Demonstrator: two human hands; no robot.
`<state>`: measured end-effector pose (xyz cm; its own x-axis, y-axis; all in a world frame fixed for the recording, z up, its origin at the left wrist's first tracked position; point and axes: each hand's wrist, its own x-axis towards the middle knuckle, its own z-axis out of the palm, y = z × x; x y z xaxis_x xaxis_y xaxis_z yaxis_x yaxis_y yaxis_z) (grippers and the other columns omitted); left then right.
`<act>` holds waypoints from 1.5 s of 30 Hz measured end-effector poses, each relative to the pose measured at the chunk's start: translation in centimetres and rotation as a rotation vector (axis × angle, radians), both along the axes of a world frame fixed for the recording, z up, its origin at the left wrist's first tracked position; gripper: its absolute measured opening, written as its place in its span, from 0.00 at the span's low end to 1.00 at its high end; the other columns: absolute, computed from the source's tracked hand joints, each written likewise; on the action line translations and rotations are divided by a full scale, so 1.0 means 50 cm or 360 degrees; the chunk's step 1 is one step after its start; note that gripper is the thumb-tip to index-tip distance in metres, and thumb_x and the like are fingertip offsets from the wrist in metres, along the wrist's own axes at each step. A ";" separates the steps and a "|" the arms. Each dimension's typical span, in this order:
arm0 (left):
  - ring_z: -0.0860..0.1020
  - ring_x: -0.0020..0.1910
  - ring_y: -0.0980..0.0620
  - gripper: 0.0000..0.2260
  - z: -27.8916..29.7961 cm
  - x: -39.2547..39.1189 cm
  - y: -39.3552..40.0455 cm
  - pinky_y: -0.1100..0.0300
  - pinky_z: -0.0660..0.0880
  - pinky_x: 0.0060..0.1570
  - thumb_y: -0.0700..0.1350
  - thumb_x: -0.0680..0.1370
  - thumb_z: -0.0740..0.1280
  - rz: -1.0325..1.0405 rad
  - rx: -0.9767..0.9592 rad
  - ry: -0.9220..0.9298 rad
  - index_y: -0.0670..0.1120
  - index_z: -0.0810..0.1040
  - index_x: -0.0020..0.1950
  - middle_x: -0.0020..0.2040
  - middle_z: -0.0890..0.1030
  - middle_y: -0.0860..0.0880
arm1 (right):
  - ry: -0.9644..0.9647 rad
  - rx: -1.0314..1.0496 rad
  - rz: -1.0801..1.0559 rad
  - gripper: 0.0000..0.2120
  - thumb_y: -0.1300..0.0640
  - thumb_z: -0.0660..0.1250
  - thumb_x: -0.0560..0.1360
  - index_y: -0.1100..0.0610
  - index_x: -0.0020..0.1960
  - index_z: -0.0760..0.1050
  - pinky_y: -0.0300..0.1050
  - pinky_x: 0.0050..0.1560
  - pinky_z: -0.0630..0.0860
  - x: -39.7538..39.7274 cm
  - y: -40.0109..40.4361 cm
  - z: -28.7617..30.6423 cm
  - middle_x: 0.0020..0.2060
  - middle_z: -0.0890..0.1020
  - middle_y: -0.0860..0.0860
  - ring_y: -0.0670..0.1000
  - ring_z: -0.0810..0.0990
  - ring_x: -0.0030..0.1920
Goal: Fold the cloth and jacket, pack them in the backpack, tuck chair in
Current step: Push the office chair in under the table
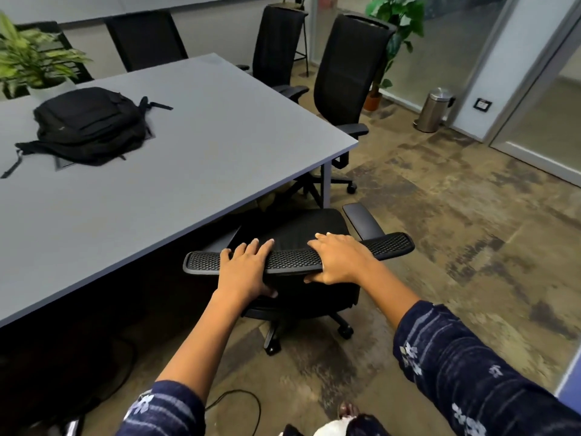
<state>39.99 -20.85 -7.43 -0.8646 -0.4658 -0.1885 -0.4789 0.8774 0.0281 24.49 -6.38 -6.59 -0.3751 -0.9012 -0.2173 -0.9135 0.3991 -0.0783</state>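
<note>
Head view: the chair (298, 256) is grasped along the top edge of its mesh backrest, the left hand (243, 269) clamped over it with the thumb beneath, the right hand (338, 262) likewise, just beside the first grip. Ahead of both grips the seat is seen partly under the bench (195, 146) edge. The backpack (89, 125) lies closed on the bench, well forward and to the left of the left hand; cloth and jacket are not seen and are judged packed. Even forward pressure should be applied through both grips, so that the armrest (361, 220) is kept clear of the bench leg.
</note>
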 end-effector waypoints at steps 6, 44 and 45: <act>0.44 0.77 0.43 0.59 0.003 -0.020 -0.018 0.42 0.48 0.72 0.68 0.61 0.72 0.0118 0.0046 0.0024 0.52 0.36 0.76 0.78 0.45 0.46 | -0.0036 -0.0061 0.0199 0.43 0.32 0.68 0.65 0.56 0.71 0.63 0.56 0.64 0.69 -0.049 -0.045 0.006 0.68 0.71 0.55 0.58 0.69 0.67; 0.47 0.77 0.47 0.59 0.002 -0.254 -0.197 0.50 0.47 0.74 0.73 0.59 0.68 0.0734 -0.0064 0.0074 0.42 0.46 0.77 0.78 0.50 0.44 | 0.0058 -0.0217 0.1036 0.53 0.27 0.61 0.67 0.60 0.77 0.47 0.42 0.71 0.37 -0.372 -0.393 -0.033 0.77 0.52 0.55 0.53 0.48 0.77; 0.47 0.77 0.47 0.60 0.001 -0.258 -0.204 0.50 0.48 0.75 0.73 0.59 0.68 0.0725 -0.0067 0.0073 0.41 0.46 0.77 0.78 0.50 0.44 | 0.0072 -0.0217 0.1035 0.53 0.28 0.61 0.67 0.60 0.77 0.47 0.42 0.71 0.36 -0.376 -0.401 -0.034 0.77 0.53 0.55 0.53 0.48 0.77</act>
<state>27.10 -31.05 -7.37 -0.5769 -0.8068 -0.1276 -0.8152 0.5786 0.0271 5.69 -26.43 -8.29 0.2482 -0.9652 -0.0818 -0.9684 -0.2452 -0.0450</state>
